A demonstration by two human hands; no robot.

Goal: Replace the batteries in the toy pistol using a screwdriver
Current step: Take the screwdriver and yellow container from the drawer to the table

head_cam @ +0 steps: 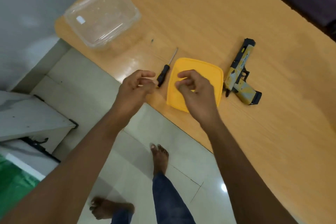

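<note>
Right, toy pistol (pixel 239 75) lies right of both seemingly empty hands, w/ screwdriver (pixel 166 70) between.

Wood-grain laminate table (pixel 209 14), clear glossy plastic tub (pixel 101 16), matt yellow plastic lid (pixel 214 76), metal-shaft screwdriver (pixel 166 70).

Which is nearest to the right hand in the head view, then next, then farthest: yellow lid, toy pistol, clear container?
1. Yellow lid: directly under the right hand, at the table's near edge.
2. Toy pistol: lying just right of the lid, untouched.
3. Clear container: far off to the upper left, near the table corner, beyond the left hand.
</note>
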